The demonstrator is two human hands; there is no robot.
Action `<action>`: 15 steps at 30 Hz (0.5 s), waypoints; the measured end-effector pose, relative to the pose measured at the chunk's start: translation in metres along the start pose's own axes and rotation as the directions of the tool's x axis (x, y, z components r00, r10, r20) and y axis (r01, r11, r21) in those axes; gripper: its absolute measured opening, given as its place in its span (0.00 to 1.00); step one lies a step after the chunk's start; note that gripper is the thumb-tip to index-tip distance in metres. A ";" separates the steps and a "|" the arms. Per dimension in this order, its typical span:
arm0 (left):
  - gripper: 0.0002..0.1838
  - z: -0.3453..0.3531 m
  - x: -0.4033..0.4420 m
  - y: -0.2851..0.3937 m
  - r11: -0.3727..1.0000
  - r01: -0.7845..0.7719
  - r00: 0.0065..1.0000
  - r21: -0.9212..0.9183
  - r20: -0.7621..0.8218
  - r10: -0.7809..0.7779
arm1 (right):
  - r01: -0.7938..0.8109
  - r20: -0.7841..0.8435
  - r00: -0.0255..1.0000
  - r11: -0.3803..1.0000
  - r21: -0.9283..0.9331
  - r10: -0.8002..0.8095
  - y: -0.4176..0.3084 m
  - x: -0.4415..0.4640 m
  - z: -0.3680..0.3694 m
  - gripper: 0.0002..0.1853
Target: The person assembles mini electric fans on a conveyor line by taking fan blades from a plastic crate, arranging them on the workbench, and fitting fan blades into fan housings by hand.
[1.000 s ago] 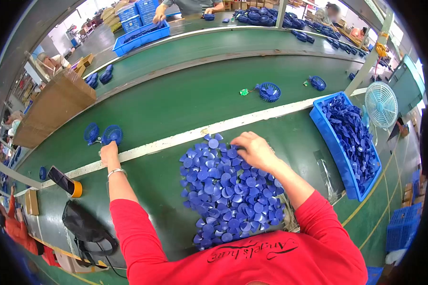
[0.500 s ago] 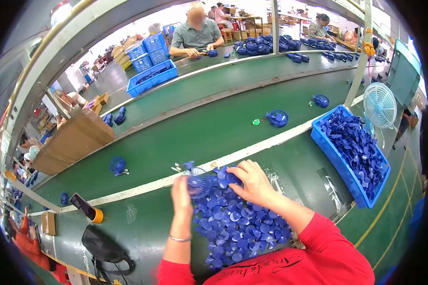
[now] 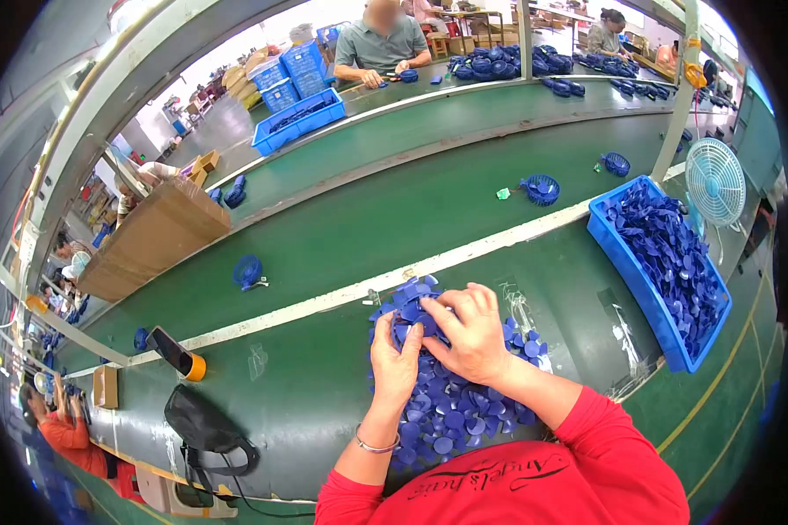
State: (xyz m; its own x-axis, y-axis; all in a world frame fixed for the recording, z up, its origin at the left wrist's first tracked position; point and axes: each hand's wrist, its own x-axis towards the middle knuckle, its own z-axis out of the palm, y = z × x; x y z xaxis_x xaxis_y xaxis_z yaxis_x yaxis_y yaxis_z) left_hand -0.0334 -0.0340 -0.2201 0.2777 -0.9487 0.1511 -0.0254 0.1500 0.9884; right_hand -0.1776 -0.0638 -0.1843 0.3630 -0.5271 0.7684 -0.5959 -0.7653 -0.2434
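Observation:
My left hand (image 3: 396, 360) is curled around a blue slatted fan housing, now mostly hidden behind the fingers and the blue pieces around it. My right hand (image 3: 474, 334) meets it from the right, thumb and fingers closed on a small rounded blue plastic piece (image 3: 428, 306) at the housing. Beneath both hands spreads a heap of loose blue plastic pieces (image 3: 453, 420), thin and round-edged, lying on the dark bench. A small bit of wire with a light end (image 3: 372, 297) shows just beyond my left hand.
A blue crate (image 3: 707, 337) full of similar pieces stands at right, beside a fan (image 3: 715, 182). Slatted blue housings (image 3: 541, 190) with wires sit on the green belt (image 3: 368, 236). A phone (image 3: 171, 349) and black bag (image 3: 203, 423) lie left. Across the belt a co-worker (image 3: 382, 48) handles parts.
My left hand has brought the fan housing down and right, toward my right hand. Both hands now meet over the heap, with a blue piece at the housing. The view has shifted slightly.

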 end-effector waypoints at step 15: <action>0.15 -0.008 -0.003 -0.018 0.978 -0.094 0.995 0.188 -0.013 0.098 | -0.493 0.364 0.847 0.828 0.266 0.388 0.007 -0.019 0.031 0.25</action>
State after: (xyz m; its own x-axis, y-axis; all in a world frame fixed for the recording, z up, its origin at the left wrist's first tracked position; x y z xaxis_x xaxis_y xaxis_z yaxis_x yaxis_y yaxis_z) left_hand -0.0261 -0.0316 -0.2387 0.2867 -0.9256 0.2473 -0.2311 0.1837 0.9554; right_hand -0.1663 -0.0705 -0.2189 0.3368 -0.8775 0.3414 -0.4825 -0.4723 -0.7377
